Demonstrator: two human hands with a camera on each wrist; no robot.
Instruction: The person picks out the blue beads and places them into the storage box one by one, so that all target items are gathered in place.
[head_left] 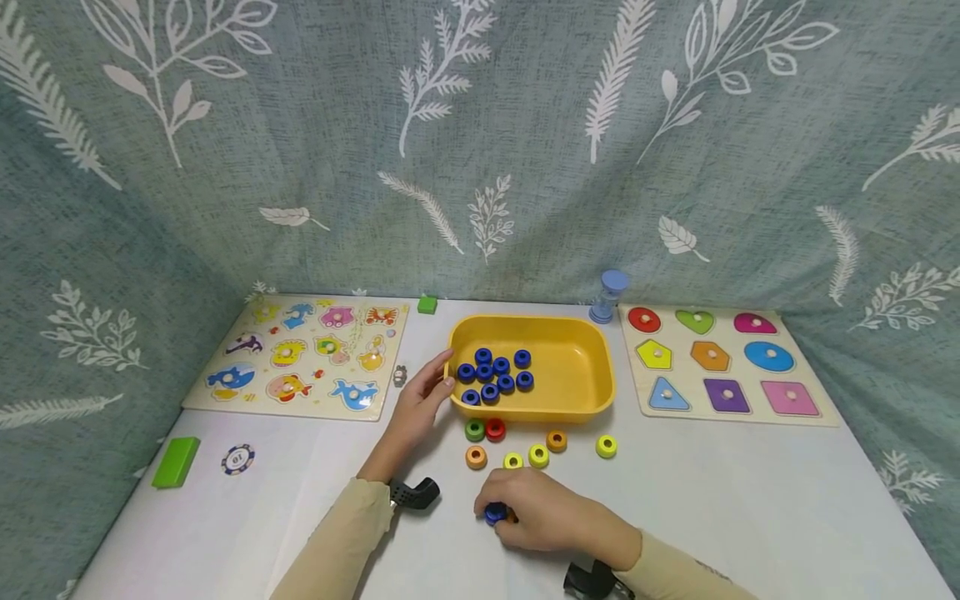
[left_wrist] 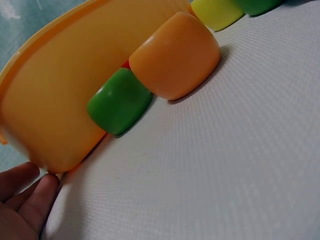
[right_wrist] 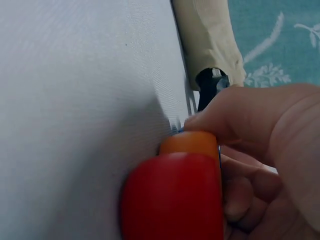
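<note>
A yellow plastic tub (head_left: 573, 367) holds several blue ring beads (head_left: 501, 366) toward its left side. My left hand (head_left: 418, 400) touches the tub's left wall, fingers extended; in the left wrist view its fingertips (left_wrist: 47, 187) meet the tub's lower corner. My right hand (head_left: 543, 508) pinches a blue ring bead (head_left: 494, 514) on the white table in front of the tub. An orange bead (right_wrist: 190, 142) and a red bead (right_wrist: 175, 197) sit close by that hand in the right wrist view. The right palm hides part of this spot in the head view.
Before the tub lie loose beads: green (head_left: 474, 430), red (head_left: 495, 430), orange (head_left: 557, 441) and yellow (head_left: 606, 447). An animal peg puzzle (head_left: 255, 400) is left, a shape puzzle (head_left: 693, 406) right. A blue sand timer (head_left: 609, 296), green block (head_left: 176, 462) and poker chip (head_left: 237, 459) stand around.
</note>
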